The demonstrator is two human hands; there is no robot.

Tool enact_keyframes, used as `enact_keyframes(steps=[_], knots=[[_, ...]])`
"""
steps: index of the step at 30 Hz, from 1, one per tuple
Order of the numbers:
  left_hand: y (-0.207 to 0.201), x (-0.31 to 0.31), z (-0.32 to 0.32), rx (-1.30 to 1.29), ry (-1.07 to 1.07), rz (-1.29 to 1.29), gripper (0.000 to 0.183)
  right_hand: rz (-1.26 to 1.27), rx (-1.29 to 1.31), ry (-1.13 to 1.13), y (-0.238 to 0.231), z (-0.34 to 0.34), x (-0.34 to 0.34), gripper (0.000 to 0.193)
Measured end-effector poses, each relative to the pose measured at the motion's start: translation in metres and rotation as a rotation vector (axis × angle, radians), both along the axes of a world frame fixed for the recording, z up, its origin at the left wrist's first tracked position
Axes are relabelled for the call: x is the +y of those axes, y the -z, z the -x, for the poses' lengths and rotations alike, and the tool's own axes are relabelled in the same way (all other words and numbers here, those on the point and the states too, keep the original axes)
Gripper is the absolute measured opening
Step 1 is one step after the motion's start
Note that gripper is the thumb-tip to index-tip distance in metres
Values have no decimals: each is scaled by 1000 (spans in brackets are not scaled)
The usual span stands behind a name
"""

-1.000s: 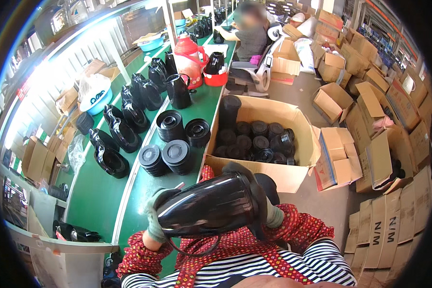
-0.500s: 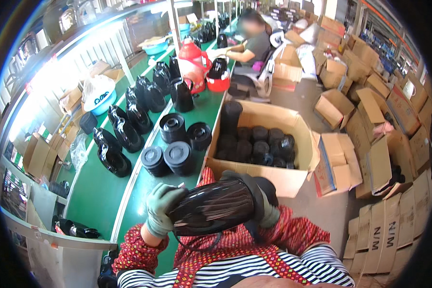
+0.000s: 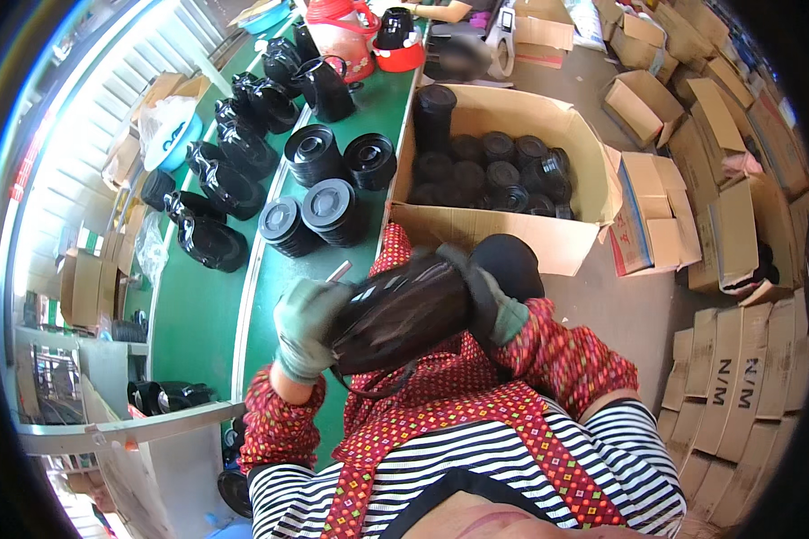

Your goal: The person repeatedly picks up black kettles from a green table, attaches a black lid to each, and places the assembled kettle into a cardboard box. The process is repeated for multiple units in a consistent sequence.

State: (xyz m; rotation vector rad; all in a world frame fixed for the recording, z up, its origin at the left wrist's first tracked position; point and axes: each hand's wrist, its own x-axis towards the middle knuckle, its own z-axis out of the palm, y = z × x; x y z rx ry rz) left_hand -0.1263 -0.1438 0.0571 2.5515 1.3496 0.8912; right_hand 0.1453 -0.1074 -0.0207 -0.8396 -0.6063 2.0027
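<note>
I hold a glossy black plastic jug body (image 3: 403, 314) sideways in front of my chest. My left hand (image 3: 304, 325), in a grey-green glove, grips its left end. At the right end my gloved right hand (image 3: 493, 304) wraps around it, and a round black cap (image 3: 511, 262) sits just above that hand. Whether the cap is on the jug body I cannot tell. A thin black handle loop hangs under the body.
A green conveyor belt (image 3: 279, 287) carries stacks of black lids (image 3: 331, 211) and black jug bodies (image 3: 208, 235). An open cardboard box (image 3: 503, 232) of black lids stands ahead. Flat and folded cartons (image 3: 737, 234) crowd the right floor. Another person works at the far end.
The jug body has turned and dropped closer to my chest. My left hand slid onto its left end and my right hand closed around the right end.
</note>
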Motion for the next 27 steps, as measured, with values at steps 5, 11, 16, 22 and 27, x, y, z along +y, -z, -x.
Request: enact_keyframes(steps=[5, 11, 16, 22, 27], knots=[[-3, 6, 9, -122, -58, 74, 37, 20, -117, -146, 58, -8, 4, 62], [48, -9, -10, -172, -35, 515, 70, -1411, -501, -60, -38, -22, 5, 85], [52, -4, 12, -829, -185, 574, 46, -770, 53, -20, -4, -1, 9, 73], [13, 9, 18, -262, -253, 224, 36, -231, 293, 23, 51, 15, 14, 57], [62, -20, 11, -1130, -88, 923, 65, -653, -287, -24, -39, 1, 2, 77]])
